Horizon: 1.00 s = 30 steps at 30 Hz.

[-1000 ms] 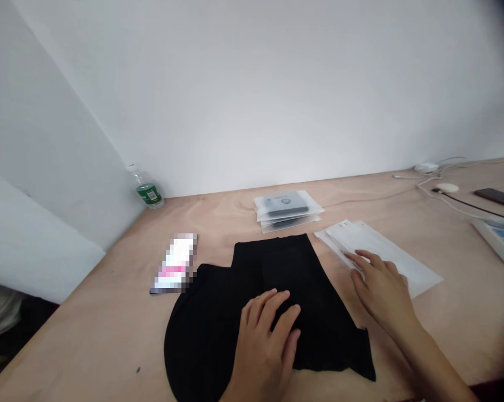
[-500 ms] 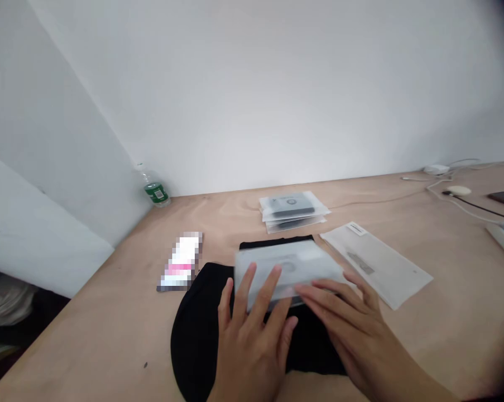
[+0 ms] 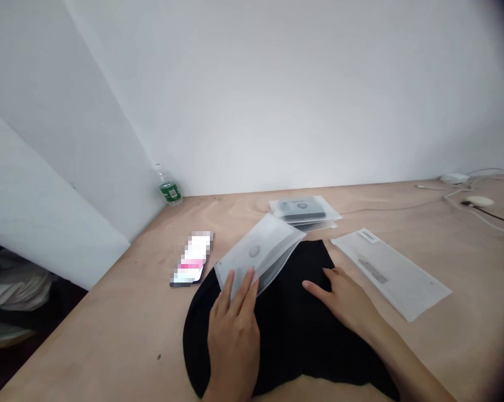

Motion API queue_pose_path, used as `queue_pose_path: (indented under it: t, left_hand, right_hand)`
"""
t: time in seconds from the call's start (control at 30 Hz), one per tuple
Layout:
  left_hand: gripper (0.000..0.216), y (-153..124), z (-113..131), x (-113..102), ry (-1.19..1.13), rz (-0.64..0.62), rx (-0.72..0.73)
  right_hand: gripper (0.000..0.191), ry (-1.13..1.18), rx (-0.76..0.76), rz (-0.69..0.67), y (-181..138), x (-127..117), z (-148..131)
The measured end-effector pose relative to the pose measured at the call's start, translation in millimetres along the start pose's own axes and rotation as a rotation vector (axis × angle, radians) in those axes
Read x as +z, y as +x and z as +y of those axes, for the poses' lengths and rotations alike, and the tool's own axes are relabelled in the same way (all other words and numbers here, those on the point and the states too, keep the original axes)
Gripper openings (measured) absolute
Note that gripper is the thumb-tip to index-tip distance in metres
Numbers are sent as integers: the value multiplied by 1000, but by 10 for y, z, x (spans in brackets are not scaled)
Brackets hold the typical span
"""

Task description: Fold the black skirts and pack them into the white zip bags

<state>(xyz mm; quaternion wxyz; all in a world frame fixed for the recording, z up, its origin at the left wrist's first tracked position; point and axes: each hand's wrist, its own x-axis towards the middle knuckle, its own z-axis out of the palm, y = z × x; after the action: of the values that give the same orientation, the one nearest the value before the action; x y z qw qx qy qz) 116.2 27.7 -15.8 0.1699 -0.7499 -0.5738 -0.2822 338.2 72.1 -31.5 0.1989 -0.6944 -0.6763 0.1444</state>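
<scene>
My left hand (image 3: 235,329) grips the near left corner of a frosted plastic bag (image 3: 258,245), fingers on top and the thumb hidden. The bag is tilted, its mouth gaping on the right side, with a round printed mark showing on its face. Beneath it lies a piece of black cloth (image 3: 293,329) with a curved left edge, spread on the table. My right hand (image 3: 344,296) rests at the cloth's right side, thumb and fingers apart, holding nothing. To the right of that hand, a long frosted bag (image 3: 389,273) with a small white label lies flat.
Several frosted packets (image 3: 306,209) holding dark contents are stacked toward the wall. A phone (image 3: 193,259) with a blurred screen lies on the left, and a bottle with a green label (image 3: 170,192) stands in the corner. White cables (image 3: 455,190) run along the right of the wooden table (image 3: 121,324).
The frosted bag has swung left and tilted upward in my left hand. My right hand has let go of it and moved onto the black cloth. The view has shifted slightly left.
</scene>
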Motion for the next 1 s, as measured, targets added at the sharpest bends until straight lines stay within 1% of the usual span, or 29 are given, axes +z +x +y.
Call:
queue_pose_path:
  t: [0.07,0.1,0.2,0.27,0.33,0.4,0.47,0.5,0.57,0.63,0.7,0.77,0.83,0.9,0.93,1.0]
  left_hand:
    - [48,-39,11,83,33,-135,-13]
    - [48,-49,17,113,43,-180,-29]
    - [48,-35,36,142,41,-236,-94]
    - [48,2,45,131,25,-243,-133]
    - [48,43,50,116,6,-241,-160]
    - [47,80,54,111,-7,-227,-181]
    - [46,110,61,115,-18,-201,-195]
    - [45,122,67,120,-22,-188,-200]
    - [45,141,82,129,-28,-168,-203]
    - [45,155,104,133,-35,-155,-198]
    - [45,161,131,132,-54,-141,-178]
    - [46,161,164,125,-79,-125,-155]
    - [48,150,201,117,-96,-122,-123]
    - [54,132,238,108,-111,-146,-81]
    - [57,123,257,103,-121,-165,-61]
    - [64,110,295,90,-146,-199,-35]
  right_hand:
    - [49,49,49,-82,43,-7,-28]
    - [49,92,65,-111,60,-17,-46]
    - [51,291,72,-142,90,-46,-116]
    - [47,509,78,-167,75,-65,-177]
    - [48,777,119,-183,20,-99,-236]
    - [62,1006,202,-162,-77,-163,-273]
    - [76,1148,299,-114,-198,-258,-277]
    - [77,1203,338,-103,-259,-311,-270]
    - [67,1321,392,-144,-364,-410,-256]
    - [52,1437,442,-241,-427,-469,-265]
    - [42,1503,517,-302,-436,-472,-304]
    - [36,1515,571,-307,-396,-425,-360]
    - [33,1507,603,-320,-324,-350,-412]
    - [33,1512,611,-329,-245,-267,-450]
    - [34,1528,611,-311,-209,-227,-464]
    - [39,1596,587,-200,-159,-163,-492]
